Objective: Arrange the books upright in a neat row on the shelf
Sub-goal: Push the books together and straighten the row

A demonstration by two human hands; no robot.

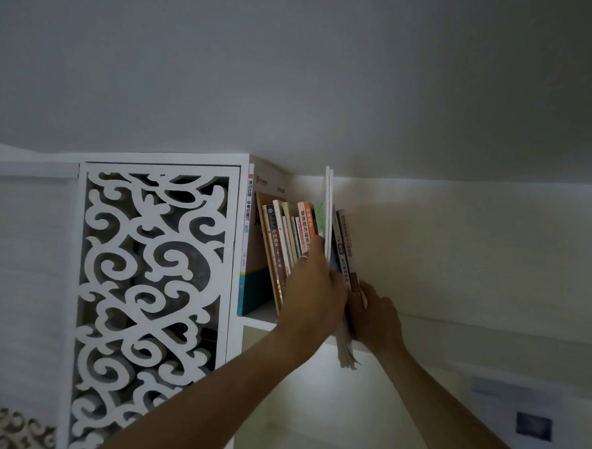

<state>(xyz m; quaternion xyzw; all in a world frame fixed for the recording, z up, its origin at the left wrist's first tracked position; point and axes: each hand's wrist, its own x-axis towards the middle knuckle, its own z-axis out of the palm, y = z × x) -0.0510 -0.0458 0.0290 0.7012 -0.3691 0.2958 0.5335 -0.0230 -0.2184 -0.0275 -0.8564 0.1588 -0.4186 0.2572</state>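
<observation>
A row of books stands on a high white shelf, leaning a little to the left. A tall white and teal book is at the far left. My left hand presses flat against the spines in the middle of the row. My right hand grips the lower end of the rightmost books, whose bottoms stick out past the shelf's front edge. A tall thin white book rises between my hands.
A white cabinet door with carved scroll cut-outs stands left of the shelf. The ceiling hangs close above the books. A pale wall runs to the right, with a small dark plate low on it.
</observation>
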